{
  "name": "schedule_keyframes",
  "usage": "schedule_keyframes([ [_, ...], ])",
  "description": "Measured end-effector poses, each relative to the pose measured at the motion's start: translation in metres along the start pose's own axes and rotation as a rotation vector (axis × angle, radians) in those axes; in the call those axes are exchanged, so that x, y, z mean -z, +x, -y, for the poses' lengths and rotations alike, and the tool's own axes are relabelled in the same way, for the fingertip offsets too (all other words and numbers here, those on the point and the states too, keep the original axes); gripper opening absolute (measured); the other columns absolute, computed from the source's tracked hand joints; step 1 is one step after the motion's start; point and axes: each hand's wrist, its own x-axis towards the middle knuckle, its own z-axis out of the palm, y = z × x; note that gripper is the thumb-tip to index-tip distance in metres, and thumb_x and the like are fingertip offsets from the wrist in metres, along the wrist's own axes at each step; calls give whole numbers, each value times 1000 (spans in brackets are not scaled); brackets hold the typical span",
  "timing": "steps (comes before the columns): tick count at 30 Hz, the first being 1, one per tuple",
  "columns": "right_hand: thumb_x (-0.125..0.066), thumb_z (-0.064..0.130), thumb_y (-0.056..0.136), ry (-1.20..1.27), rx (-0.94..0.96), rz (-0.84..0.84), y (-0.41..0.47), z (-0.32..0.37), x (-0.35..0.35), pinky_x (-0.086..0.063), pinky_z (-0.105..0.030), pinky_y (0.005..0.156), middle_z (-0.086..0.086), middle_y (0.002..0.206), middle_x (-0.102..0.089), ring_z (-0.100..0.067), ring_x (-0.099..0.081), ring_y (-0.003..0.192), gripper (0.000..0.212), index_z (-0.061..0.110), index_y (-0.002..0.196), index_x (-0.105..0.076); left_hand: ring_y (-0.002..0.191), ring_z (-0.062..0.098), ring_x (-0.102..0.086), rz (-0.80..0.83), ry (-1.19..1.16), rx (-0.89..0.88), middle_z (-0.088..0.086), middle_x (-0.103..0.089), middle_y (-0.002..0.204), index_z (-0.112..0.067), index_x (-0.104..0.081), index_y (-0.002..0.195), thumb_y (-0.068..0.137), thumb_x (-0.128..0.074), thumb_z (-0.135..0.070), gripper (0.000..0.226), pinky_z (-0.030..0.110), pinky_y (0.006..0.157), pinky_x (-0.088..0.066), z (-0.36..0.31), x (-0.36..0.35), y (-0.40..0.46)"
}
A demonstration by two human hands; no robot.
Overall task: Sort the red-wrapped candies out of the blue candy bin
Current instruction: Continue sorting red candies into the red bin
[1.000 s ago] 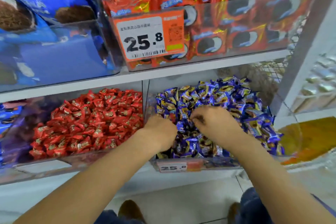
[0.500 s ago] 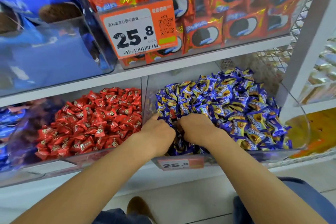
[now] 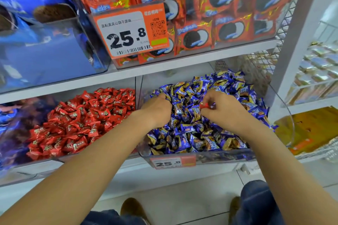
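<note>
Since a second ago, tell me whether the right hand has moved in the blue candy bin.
Yes. The right hand has shifted rightward, away from the divider between the bins, and now pinches a red candy.

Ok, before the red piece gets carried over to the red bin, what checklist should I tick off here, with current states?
1. Red-wrapped candy pinched by the right hand: ok, red shows at the fingertips.
2. Only one piece held: cannot tell, the fingers hide it.
3. Left hand free of wrappers: cannot tell, its fingers are buried in the blue-and-gold wrapped candies.
4. Clear bin of red candies open beside the blue one: ok.
5. Clear divider wall between the bins to lift over: ok, visible.
</note>
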Motion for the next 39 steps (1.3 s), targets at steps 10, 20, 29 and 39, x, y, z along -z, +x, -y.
schedule_keyframes([
  [10,-69,19,79,-26,-10,-4,-8,-10,8,-39,-23,56,-1,77,-58,-15,-52,65,21,21,76,-48,71,22,-49,-24,244,-90,1,-48,74,-12,-52,117,88,-48,8,36,34,57,-41,1,-11,21],
  [20,-60,12,85,-40,-22,36,-10,1,8,-38,-26,54,-1,72,-56,-16,-49,62,18,21,76,-46,69,19,-46,-141,80,-163,1,-43,86,-13,-41,75,92,-51,-15,19,31,55,-32,3,0,8],
  [29,-52,4,86,54,-19,32,-11,6,10,-37,-12,46,7,75,-60,-9,-50,54,19,20,83,-61,77,0,-59,390,-203,-405,-18,-67,82,-32,-66,113,89,-63,-31,24,25,74,-48,-5,11,-33],
  [39,-51,0,83,73,-27,29,-9,2,14,-35,-7,48,10,70,-59,-5,-54,62,23,20,81,-63,105,31,-58,833,92,-459,4,-57,123,-35,-48,137,89,-35,-3,58,48,89,-52,-44,-13,0],
])
